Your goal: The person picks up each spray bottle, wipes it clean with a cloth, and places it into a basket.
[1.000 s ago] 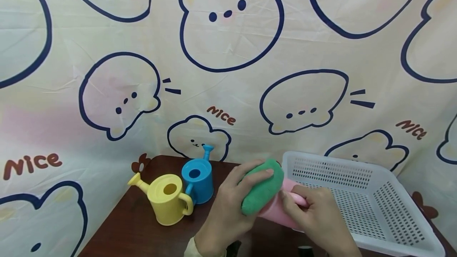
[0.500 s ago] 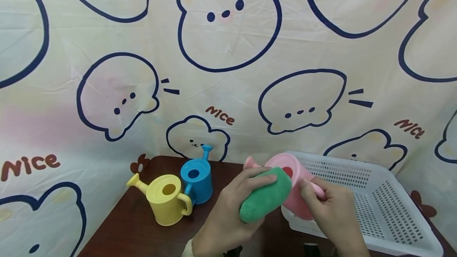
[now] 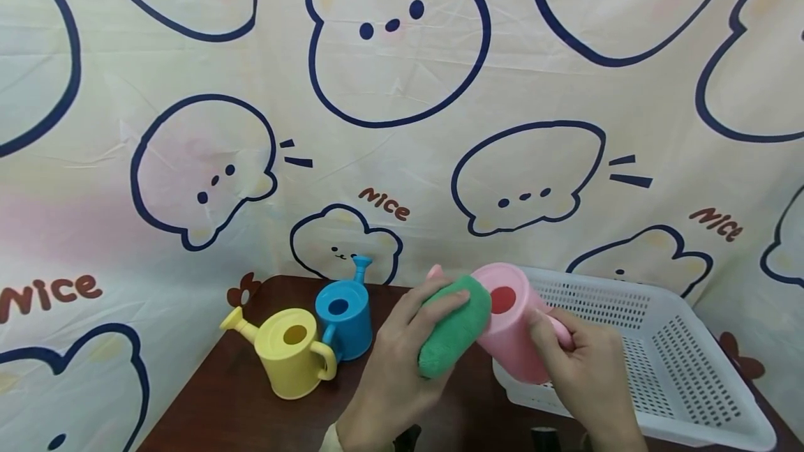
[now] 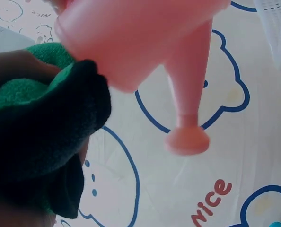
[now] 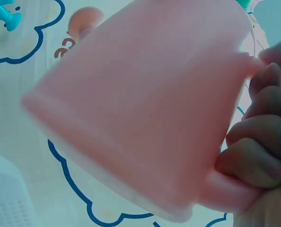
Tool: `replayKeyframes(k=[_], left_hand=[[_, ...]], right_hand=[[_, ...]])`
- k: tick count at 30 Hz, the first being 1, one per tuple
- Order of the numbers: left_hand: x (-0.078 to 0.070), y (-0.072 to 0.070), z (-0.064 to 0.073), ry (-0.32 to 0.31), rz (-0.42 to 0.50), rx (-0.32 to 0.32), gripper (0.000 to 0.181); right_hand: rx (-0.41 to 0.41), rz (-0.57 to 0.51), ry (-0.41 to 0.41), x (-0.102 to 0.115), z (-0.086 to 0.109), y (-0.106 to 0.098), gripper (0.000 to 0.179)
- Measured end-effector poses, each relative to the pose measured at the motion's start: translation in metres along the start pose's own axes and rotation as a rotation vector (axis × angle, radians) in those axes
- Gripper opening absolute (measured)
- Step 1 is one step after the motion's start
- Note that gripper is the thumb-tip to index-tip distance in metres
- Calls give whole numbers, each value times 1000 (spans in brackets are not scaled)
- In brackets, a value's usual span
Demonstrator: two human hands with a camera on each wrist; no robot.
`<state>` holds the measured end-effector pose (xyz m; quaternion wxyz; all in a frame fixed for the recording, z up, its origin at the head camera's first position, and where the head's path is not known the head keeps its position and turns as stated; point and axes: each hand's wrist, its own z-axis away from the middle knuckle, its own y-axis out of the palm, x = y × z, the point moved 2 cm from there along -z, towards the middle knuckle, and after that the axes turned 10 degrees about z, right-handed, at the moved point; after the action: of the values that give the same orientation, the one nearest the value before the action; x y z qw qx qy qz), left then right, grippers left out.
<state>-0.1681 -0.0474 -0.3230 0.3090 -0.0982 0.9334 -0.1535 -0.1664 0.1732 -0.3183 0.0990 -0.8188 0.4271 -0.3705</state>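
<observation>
My right hand [image 3: 590, 372] grips the handle of a pink watering can [image 3: 515, 344], its fingers curled through the handle in the right wrist view. The can is held in the air, tilted, with its round top opening showing in the head view. A folded green cloth [image 3: 455, 330] is held in my left hand [image 3: 396, 361], fingers over its far side. The cloth lies against the can's top edge in the head view. In the left wrist view the can's spout [image 4: 190, 85] points downward, beside the bunched cloth [image 4: 46, 127].
On the dark brown table [image 3: 232, 403], a yellow watering can [image 3: 285, 351] and a blue watering can [image 3: 347, 323] stand close together at the left. A white perforated basket [image 3: 703, 431] sits at the right, partly behind the pink can. A patterned cloth backdrop [image 3: 402, 159] rises behind.
The pink watering can has moved right and turned, bringing its top opening into view. My left hand moved the cloth right and down, then back up and left along the can's top edge.
</observation>
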Motion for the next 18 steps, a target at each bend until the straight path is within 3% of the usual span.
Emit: replayKeyframes(k=[4, 8, 12, 18], left_hand=[[-2, 1, 0, 94, 15, -53, 82], [-4, 3, 1, 215, 44, -98, 78], [-5, 6, 1, 298, 65, -98, 76], [-7, 12, 0, 352, 72, -82, 79]], right_hand=[[-5, 15, 45, 2, 0, 1, 20], [12, 0, 133, 5, -1, 3, 29], [15, -14, 220, 10, -1, 5, 37], [19, -115, 353, 17, -1, 7, 54]])
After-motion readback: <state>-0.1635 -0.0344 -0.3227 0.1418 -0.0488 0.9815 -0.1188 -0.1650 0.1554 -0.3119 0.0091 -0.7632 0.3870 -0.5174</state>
